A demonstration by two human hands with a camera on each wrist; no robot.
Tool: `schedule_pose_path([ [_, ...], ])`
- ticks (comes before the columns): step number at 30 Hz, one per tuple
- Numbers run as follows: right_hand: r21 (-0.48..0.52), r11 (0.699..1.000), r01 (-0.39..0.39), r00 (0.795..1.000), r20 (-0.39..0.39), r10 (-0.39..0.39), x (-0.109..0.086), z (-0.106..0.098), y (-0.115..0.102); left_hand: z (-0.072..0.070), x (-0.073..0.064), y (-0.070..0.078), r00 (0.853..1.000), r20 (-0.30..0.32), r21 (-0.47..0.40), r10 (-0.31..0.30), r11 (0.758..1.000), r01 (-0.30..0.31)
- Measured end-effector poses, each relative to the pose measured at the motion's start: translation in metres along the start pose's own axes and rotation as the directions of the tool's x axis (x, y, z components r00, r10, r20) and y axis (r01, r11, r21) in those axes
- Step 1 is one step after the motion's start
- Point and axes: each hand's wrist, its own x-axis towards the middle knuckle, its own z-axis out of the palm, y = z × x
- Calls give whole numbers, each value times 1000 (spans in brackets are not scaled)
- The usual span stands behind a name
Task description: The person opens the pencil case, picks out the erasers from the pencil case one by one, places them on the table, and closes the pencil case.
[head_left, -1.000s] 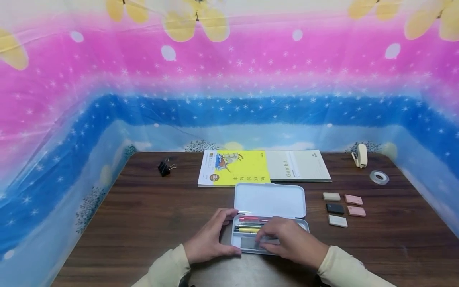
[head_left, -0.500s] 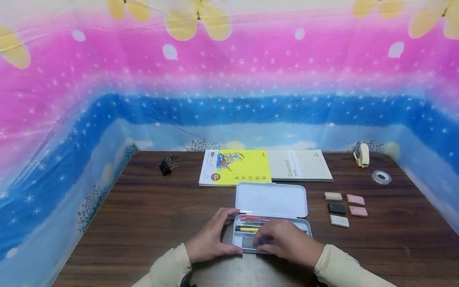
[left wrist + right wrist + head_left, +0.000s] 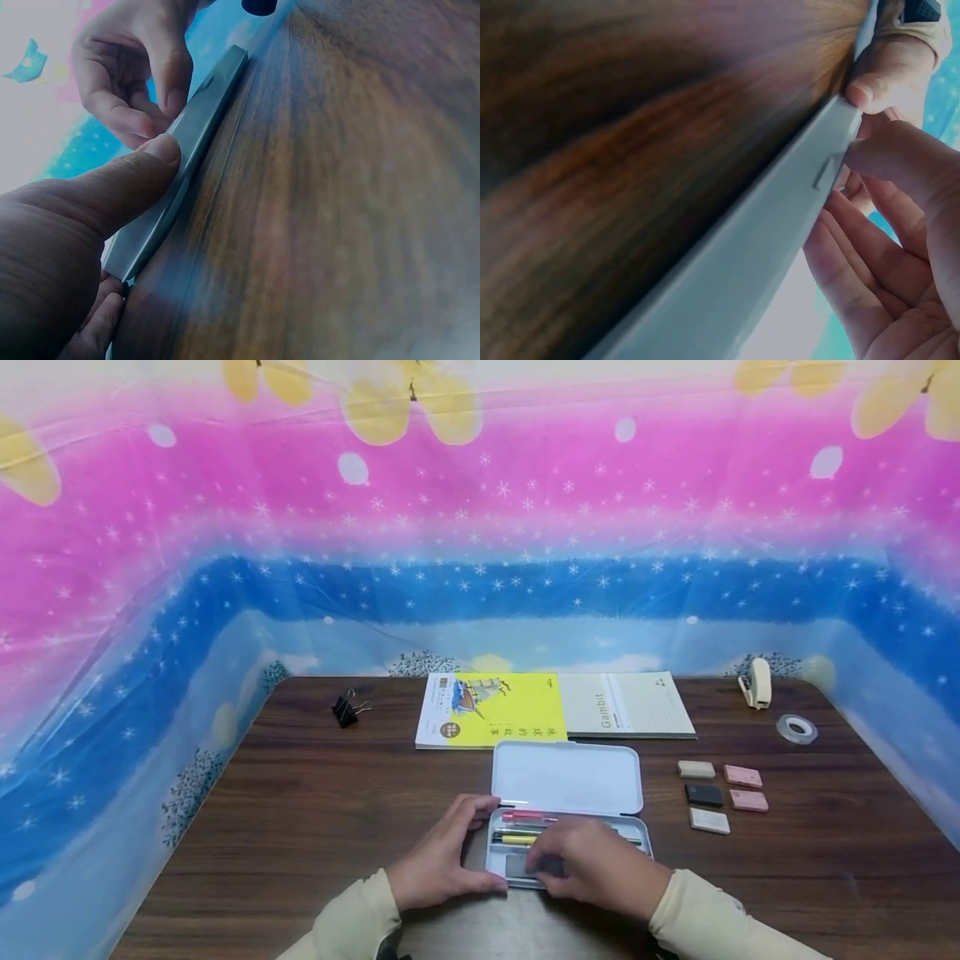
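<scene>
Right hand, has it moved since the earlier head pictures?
Yes: in the head view, the right hand has shifted slightly left, against the yellow book.

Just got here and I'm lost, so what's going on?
A person's left grip holds the left end of an open white pencil case. Their right grip is at its front compartment; whether it holds anything is unclear. Pens lie behind that compartment; five small blocks sit right of the case.

Head cam: up high, person's side, facing fwd & down; takes in table [image 3: 315, 810] & cloth [image 3: 480, 485]. L wrist cam: low, close, tilted, looks along front of pencil case [image 3: 566, 777] twd R hand [image 3: 600, 868]. R wrist cam: likewise, but twd L hand [image 3: 435, 864]. Wrist cams share case front, both hands.
</scene>
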Motion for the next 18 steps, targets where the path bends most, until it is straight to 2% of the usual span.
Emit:
schedule_pose_path([
  [3,-40,999,23,999,-31,-25,-3,1,0,1,1,1,1000,1,0,-4,1000,4],
  [7,-34,999,32,996,-85,-35,-12,-3,2,3,1,1,1000,6,-1,-23,1000,23],
  [11,-26,999,41,981,-189,-46,-30,-16,14,3,0,1,999,6,-12,-34,999,34],
  [13,-36,999,38,964,-262,-46,-45,-26,24,2,0,2,999,3,-11,-33,999,33],
  [15,-59,998,30,937,-345,-48,-64,-37,38,1,0,2,1000,-2,-4,-25,1000,25],
  [18,-109,993,-36,897,-441,-16,-98,-56,62,0,0,3,1000,-11,7,-13,1000,13],
])
